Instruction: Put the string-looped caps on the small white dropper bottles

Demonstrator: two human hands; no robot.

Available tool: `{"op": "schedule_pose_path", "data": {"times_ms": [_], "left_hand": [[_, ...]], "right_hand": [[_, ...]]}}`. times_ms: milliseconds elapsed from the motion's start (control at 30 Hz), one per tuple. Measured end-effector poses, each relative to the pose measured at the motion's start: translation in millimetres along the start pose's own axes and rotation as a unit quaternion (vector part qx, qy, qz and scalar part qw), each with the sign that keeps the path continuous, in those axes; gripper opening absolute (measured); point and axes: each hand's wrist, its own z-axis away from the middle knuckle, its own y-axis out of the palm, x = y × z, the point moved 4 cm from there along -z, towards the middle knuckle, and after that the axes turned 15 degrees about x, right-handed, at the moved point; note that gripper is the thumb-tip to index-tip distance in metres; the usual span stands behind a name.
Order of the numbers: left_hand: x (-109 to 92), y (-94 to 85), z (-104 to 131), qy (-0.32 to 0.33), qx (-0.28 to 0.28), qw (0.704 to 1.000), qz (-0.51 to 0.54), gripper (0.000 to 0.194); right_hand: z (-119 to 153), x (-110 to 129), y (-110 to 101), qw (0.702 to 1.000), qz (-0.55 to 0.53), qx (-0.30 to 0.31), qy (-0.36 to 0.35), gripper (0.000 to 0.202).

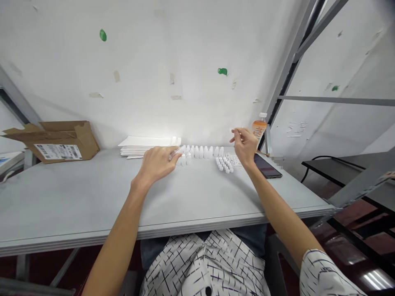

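Note:
My left hand (159, 163) is closed on a small translucent white bottle (176, 151), tilted near the left end of a row of similar bottles (206, 152). The row stands upright along the back of the table. My right hand (245, 144) is raised over the table's right side, thumb and fingers pinching a small white piece (231, 130) whose kind is too small to tell. Below and left of this hand sits a tight cluster of small white caps (224, 164). Beside them lies a loose heap of small white pieces (235, 160), partly behind my right hand.
A stack of white envelopes or sheets (145, 143) lies behind my left hand. An opened cardboard box (61, 142) stands at the far left. At right are a dark phone or tablet (268, 166) and an orange-labelled drink bottle (259, 125). A metal frame post (286, 70) rises there.

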Motion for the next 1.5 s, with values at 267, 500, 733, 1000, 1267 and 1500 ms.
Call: {"op": "schedule_pose_path", "data": {"times_ms": [267,500,733,1000,1267,1500], "left_hand": [[-2.0,0.8,2.0,0.035,0.034,0.997,0.06,0.038],[-5.1,1.6,2.0,0.052,0.038,0.996,0.068,0.035],[-7.7,0.7,2.4,0.055,0.045,0.995,0.068,0.035],[-10.0,-0.7,3.7,0.055,0.063,0.994,0.067,0.035],[-10.0,0.9,3.2,0.05,0.071,0.994,0.067,0.038],[-10.4,2.1,2.6,0.059,0.078,0.993,0.064,0.038]], "right_hand": [[-12.5,-34.2,-9.4,0.975,0.148,0.077,0.149,0.027],[-7.3,-50.6,-8.4,0.911,0.225,0.226,0.262,0.024],[-2.1,-71.5,-0.4,0.875,0.271,0.275,0.29,0.024],[4.1,-84.9,9.8,0.847,0.312,0.321,0.287,0.025],[3.4,-80.5,6.5,0.837,0.333,0.32,0.293,0.028],[0.9,-70.8,1.7,0.848,0.33,0.29,0.295,0.026]]}}
